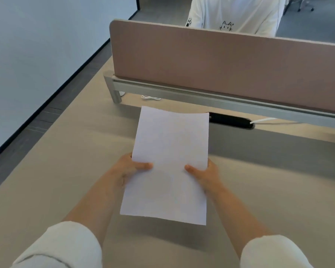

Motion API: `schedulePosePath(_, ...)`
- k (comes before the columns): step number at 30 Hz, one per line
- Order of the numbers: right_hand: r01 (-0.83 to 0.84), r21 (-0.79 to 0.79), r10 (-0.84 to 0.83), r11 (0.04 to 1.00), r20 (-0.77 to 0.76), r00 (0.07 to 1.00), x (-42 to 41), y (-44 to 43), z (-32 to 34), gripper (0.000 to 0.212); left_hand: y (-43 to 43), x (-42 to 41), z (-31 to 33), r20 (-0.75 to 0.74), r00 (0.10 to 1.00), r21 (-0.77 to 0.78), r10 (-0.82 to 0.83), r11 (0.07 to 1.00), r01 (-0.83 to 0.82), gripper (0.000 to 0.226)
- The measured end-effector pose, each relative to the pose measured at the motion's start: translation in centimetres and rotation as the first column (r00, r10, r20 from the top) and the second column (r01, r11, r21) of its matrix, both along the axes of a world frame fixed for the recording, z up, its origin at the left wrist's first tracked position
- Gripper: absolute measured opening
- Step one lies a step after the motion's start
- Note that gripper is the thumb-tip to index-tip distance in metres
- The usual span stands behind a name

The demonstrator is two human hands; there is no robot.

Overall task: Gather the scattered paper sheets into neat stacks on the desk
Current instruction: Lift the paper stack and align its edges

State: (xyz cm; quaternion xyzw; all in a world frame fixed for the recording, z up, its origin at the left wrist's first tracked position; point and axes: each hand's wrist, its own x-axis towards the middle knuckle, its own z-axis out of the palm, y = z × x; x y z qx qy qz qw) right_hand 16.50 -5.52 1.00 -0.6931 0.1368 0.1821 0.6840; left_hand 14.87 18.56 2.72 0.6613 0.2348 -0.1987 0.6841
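Forearms [93,207] outstretched; left hand [129,169], right hand [208,176] pinch perhaps several paper sheets [170,149].

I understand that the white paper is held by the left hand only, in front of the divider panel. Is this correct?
Not quite: both hands hold it. The head view shows the left hand and the right hand each gripping one side edge of the white paper, thumbs on top, in front of the divider panel.
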Motion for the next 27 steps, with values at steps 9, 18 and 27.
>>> schedulePosePath(9,-0.042,-0.185,0.012,0.982,-0.158,0.987,3.7,14.5,-4.1,0.044,13.2,4.1,-3.4,-0.179,0.983,0.207,0.05,0.978,-0.012,0.038)
schedulePosePath(18,-0.063,-0.478,-0.007,0.876,-0.143,0.99,8.5,25.6,-3.5,0.042,22.9,10.1,-4.8,-0.181,0.982,0.447,0.045,0.894,0.041,0.069)
schedulePosePath(27,-0.117,-0.594,-0.008,0.796,-0.203,0.979,11.0,28.8,-3.8,0.045,24.7,13.2,-4.8,-0.172,0.984,0.603,-0.046,0.785,0.142,0.069)
